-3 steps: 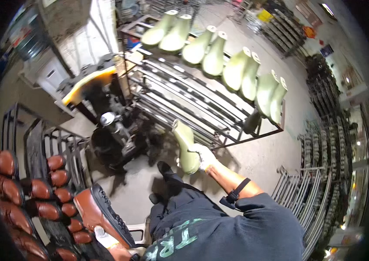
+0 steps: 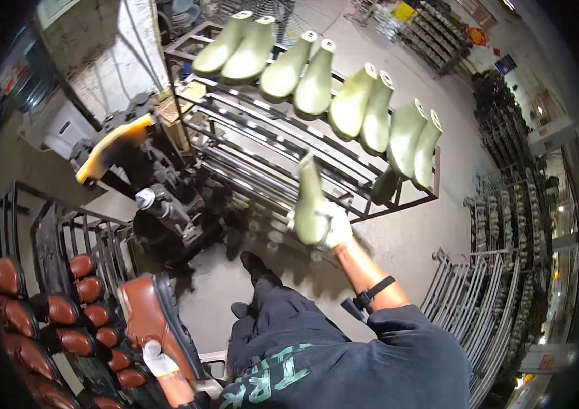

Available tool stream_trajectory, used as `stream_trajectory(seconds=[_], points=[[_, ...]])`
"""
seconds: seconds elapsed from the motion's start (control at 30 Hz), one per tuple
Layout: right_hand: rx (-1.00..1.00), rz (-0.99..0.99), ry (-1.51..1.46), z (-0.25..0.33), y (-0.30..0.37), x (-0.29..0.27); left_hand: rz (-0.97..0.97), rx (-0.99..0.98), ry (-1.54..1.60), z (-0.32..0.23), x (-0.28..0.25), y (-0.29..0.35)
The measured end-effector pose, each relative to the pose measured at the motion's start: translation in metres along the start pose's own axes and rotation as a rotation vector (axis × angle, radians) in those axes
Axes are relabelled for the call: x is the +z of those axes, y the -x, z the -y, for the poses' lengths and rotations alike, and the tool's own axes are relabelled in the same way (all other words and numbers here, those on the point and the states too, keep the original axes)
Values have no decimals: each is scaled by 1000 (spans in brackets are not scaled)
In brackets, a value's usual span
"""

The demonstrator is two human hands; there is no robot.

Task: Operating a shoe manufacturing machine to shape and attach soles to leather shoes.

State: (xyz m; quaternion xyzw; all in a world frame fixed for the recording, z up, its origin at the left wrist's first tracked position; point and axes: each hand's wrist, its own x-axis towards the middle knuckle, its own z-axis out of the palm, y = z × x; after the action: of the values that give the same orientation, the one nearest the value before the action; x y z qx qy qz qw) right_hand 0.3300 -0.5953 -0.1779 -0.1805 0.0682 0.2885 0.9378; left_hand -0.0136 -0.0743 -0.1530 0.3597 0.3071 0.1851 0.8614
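In my right hand [image 2: 337, 226], gloved in white, is a green shoe last [image 2: 310, 211], its narrow end pointing away from me. It is held in front of the metal rack [image 2: 262, 146], below the row of lasts. My left hand [image 2: 158, 358], also in a white glove, grips a brown leather boot [image 2: 152, 313] low at the left, its black lugged sole turned to the right. Along the rack's top, several green shoe lasts [image 2: 313, 78] stand in pairs with their narrow ends up and away.
A black machine with a yellow-edged top [image 2: 115, 146] stands ahead to the left. Brown boots [image 2: 75, 310] fill a rack at the near left. Metal tube racks [image 2: 453, 286] line the right side. A dark last [image 2: 385, 185] hangs under the rack's right end.
My right hand has carried the green last farther out and slightly right, toward the rack. The boot in my left hand is turned a little more upright. The whole view has shifted slightly.
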Motion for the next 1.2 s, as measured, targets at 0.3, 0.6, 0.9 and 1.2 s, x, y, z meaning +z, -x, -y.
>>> stream_trajectory(seconds=[0.3,0.6,0.9,1.2], points=[[-662,-1103,66,247,80,-176,253,-386,-359,209,219,-1],[-88,-213,856,61,45,102,223,-329,-146,279,367,48],[-324,37,1619,48,-43,239,224,-221,-413,211,295,18],[-421,103,2240,12,-51,313,-77,-111,-444,150,252,6]])
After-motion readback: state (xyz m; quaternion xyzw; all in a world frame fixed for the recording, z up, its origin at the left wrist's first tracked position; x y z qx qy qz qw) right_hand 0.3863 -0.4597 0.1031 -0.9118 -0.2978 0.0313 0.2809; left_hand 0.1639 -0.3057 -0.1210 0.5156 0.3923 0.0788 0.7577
